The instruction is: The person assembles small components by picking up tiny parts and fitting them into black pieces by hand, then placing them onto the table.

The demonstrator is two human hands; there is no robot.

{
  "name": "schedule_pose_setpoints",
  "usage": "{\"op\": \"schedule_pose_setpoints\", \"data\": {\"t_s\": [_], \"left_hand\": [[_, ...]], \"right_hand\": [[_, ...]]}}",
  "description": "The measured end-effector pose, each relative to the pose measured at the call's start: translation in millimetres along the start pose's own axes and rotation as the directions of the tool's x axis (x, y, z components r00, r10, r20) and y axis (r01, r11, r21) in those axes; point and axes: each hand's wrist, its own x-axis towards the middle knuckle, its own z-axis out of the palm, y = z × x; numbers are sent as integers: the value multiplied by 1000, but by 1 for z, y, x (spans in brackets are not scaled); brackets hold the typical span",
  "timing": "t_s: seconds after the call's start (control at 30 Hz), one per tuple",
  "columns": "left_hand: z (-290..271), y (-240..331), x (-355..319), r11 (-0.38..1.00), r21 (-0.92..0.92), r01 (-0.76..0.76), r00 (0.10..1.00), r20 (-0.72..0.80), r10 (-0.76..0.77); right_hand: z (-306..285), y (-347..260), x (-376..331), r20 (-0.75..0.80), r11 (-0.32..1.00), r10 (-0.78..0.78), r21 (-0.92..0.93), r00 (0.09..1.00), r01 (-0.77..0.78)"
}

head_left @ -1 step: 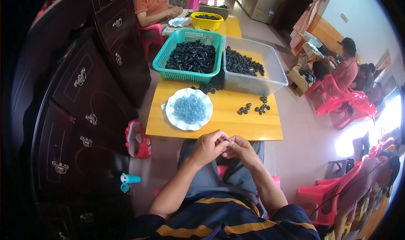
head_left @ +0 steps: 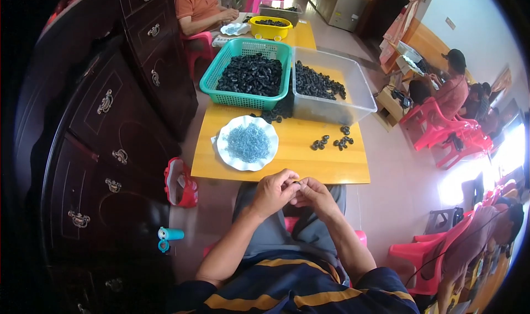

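Observation:
My left hand (head_left: 274, 191) and my right hand (head_left: 316, 195) meet over my lap, just below the near edge of the yellow table (head_left: 298, 168). Their fingertips pinch a small dark part (head_left: 298, 182) between them; it is mostly hidden. In front of my hands on the table stands a white scalloped plate (head_left: 223, 148) heaped with small pale blue-grey pieces (head_left: 248, 142). A few loose black parts (head_left: 331, 143) lie to its right. Behind are a green basket (head_left: 243, 100) and a clear plastic bin (head_left: 331, 114), both holding many black parts.
A dark wooden cabinet (head_left: 105, 148) runs along the left. A red bag (head_left: 179, 186) and a blue cylinder (head_left: 170, 234) sit on the floor beside it. A person in orange (head_left: 199, 8) works at the far end near a yellow bowl (head_left: 269, 31). Other people and pink chairs (head_left: 441, 132) fill the right.

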Motion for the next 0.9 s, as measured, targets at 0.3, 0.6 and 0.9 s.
{"op": "schedule_pose_setpoints", "data": {"t_s": [0.3, 0.6, 0.9], "left_hand": [[11, 11, -7, 908, 397, -134, 970, -136, 203], [4, 5, -1, 931, 335, -148, 968, -143, 206], [7, 2, 2, 965, 222, -140, 972, -156, 176]], "right_hand": [[36, 10, 9, -111, 848, -41, 522, 993, 93], [32, 22, 17, 2, 840, -104, 535, 995, 87], [29, 25, 18, -95, 842, -93, 524, 991, 130]]}}
